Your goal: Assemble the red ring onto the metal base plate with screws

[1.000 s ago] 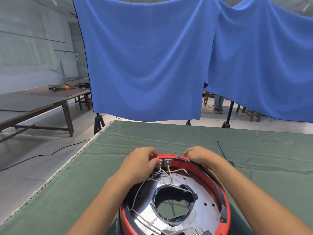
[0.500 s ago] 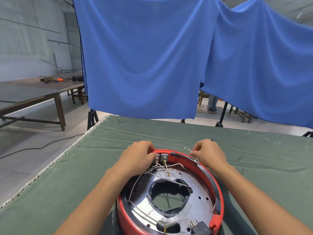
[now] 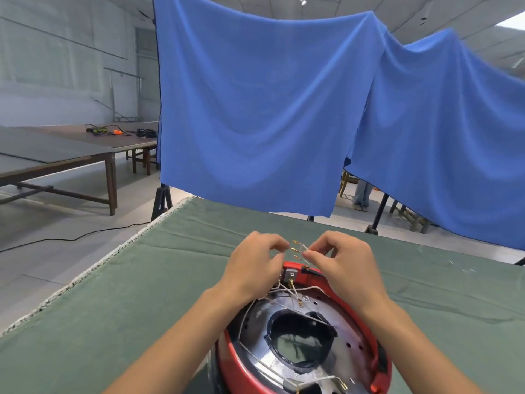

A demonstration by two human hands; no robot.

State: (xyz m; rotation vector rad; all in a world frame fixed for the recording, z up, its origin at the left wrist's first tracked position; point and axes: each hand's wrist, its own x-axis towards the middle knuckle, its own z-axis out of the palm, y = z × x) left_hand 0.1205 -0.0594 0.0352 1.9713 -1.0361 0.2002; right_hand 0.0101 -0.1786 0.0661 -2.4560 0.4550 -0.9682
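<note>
Nearest, the red ring sits around the metal base plate on the green-covered surface. Beyond its far rim, the left hand and right hand pinch thin wires with brass ends. No writing is readable.

Even, soft daylight fills the room around me, brightest at the upper right corner, where it blows out to white. Shadows under my hands are faint and diffuse. The shiny metal base plate shows pale glare and mirror reflections. The wide lens bends straight lines near the edges. My fingertips and the small wire ends between them look slightly blurred.
</note>
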